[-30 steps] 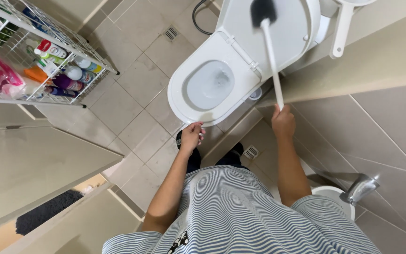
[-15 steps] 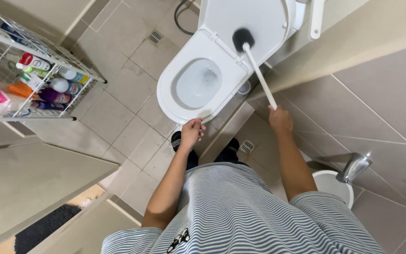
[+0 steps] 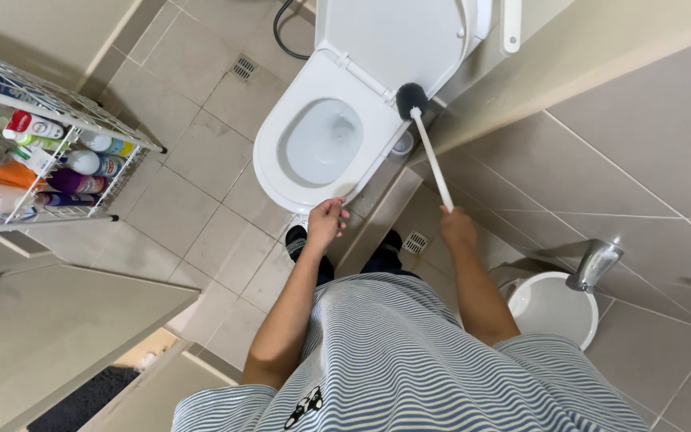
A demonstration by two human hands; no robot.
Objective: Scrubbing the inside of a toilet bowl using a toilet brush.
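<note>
I stand over a white toilet (image 3: 281,172) with its lid raised against the cistern. My left hand (image 3: 326,221) pinches the front rim of the toilet seat. My right hand (image 3: 457,228) grips the white handle of a toilet brush (image 3: 429,156). Its black bristle head (image 3: 411,99) hangs over the right back edge of the seat, beside the hinge. The bowl (image 3: 317,140) holds water. My striped shirt fills the bottom of the head view.
A white wire rack (image 3: 49,152) with several bottles stands at the left. A white basin with a metal tap (image 3: 593,264) is at the lower right by the tiled wall. A floor drain (image 3: 243,67) and a black hose (image 3: 285,32) lie near the toilet base.
The brush head has come down from the raised lid to the right back edge of the seat. My left hand stays on the seat's front rim. The view has shifted.
</note>
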